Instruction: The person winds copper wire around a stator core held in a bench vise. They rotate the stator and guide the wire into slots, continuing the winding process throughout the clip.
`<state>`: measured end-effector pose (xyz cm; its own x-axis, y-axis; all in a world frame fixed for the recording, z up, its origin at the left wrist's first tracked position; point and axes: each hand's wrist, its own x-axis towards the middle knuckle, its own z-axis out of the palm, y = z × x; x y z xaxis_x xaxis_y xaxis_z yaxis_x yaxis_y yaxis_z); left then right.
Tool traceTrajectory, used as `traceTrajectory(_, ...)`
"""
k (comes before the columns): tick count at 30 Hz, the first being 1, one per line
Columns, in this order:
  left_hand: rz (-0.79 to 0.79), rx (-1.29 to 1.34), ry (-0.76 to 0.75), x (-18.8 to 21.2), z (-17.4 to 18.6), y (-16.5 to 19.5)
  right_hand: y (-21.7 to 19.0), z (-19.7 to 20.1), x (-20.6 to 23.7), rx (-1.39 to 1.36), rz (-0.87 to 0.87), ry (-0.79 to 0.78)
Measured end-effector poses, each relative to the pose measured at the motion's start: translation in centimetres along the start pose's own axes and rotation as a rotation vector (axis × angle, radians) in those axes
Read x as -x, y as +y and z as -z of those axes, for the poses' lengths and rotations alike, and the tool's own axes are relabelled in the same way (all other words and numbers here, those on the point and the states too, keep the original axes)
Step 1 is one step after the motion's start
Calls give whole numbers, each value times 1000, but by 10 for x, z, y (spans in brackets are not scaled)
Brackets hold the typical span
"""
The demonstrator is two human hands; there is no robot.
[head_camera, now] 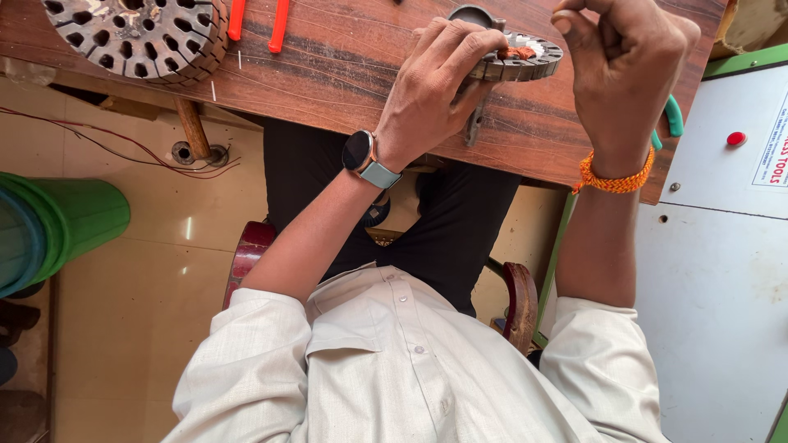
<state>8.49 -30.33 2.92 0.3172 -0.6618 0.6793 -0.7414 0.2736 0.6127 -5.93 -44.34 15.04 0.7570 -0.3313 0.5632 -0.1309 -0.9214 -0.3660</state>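
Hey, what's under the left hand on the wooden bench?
The left hand covers the near side of a round slotted metal core with copper winding showing in it. A metal piece pokes out below the hand. What lies beneath the palm is hidden.

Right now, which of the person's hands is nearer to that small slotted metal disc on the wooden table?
Left. The left hand rests its fingers on the small slotted disc, gripping its edge. The right hand hovers just beside it, fist curled, apparently not touching.
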Motion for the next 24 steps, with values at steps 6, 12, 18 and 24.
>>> traceTrajectory(6, 22, 3, 13, -3, 0, 3, -14, 7, 2, -85, -77, -68)
traceTrajectory(12, 23, 17, 12, -1, -1, 0, -20, 17, 10, -74, -16, -52)
traceTrajectory(18, 5, 14, 29, -1, -2, -2, 13, 4, 5, 71, -32, -16)
traceTrajectory(24, -38, 55, -2, -1, 4, -1, 60, -28, -1, 175, 116, 12)
